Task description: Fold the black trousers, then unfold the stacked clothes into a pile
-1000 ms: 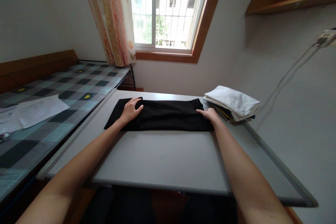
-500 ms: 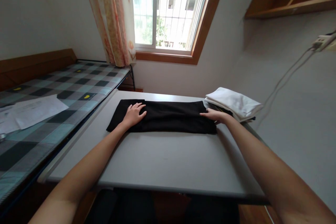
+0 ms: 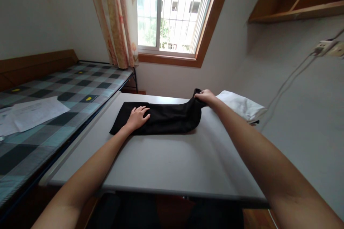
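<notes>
A black folded garment lies lengthwise across the white table; its exact kind cannot be told. My left hand rests flat on its left part, fingers spread. At the other end, my right hand pinches the garment's edge and holds it raised above the table, so that the right end curls upward. Just beyond my right wrist sits a stack of white folded cloth, partly hidden by my forearm.
A bed with a checked mattress stands along the table's left side, with papers on it. Behind the table are a window and a curtain. A wooden shelf and a socket with cords are on the right.
My right hand has lifted the garment's right end and moved it up and to the left. The garment's flat length is shorter. My left hand has stayed in place.
</notes>
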Available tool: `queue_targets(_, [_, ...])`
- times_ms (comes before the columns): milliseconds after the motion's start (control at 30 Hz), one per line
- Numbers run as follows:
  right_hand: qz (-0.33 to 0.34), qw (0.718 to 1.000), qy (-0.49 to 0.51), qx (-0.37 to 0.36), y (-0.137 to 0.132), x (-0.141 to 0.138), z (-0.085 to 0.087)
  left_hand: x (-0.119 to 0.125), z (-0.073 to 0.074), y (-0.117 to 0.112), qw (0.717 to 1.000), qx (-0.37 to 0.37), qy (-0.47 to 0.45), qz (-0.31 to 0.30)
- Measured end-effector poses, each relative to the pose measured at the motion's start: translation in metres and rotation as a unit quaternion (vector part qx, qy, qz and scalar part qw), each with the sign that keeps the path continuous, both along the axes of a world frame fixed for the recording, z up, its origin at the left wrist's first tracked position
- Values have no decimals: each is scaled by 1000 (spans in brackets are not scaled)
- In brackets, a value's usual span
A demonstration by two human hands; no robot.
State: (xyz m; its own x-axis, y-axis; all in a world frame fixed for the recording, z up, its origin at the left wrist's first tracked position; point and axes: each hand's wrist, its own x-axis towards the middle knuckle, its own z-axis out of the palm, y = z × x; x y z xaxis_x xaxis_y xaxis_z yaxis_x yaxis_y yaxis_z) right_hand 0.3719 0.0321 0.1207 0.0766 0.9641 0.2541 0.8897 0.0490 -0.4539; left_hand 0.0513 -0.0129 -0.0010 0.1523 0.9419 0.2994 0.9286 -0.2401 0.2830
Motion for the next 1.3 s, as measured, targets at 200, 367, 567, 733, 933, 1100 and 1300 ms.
queue_targets(200, [77, 988, -61, -119, -7, -113, -38, 2, 2, -4, 1000, -2, 19, 0])
queue_targets(367, [114, 962, -223, -111, -21, -150, -57, 4, 2, -4, 999, -4, 41, 7])
queue_targets(567, [124, 961, -230, -91, -13, -160, -32, 10, 5, -9, 998, 21, 53, 25])
queue_targets(733, [153, 959, -175, -163, -13, -172, -40, 17, 20, -21, 990, 56, 73, 108])
queue_targets(933, [171, 980, -76, -65, -15, -142, -47, 18, 26, -23, 993, -33, 61, 99])
queue_targets(1100, [237, 955, -176, 16, -24, -117, -84, 17, 24, -17, 994, -7, 80, 76])
queue_targets(1300, [264, 938, -225, -5, -26, -120, -112, 20, 22, -13, 998, 24, 49, 30])
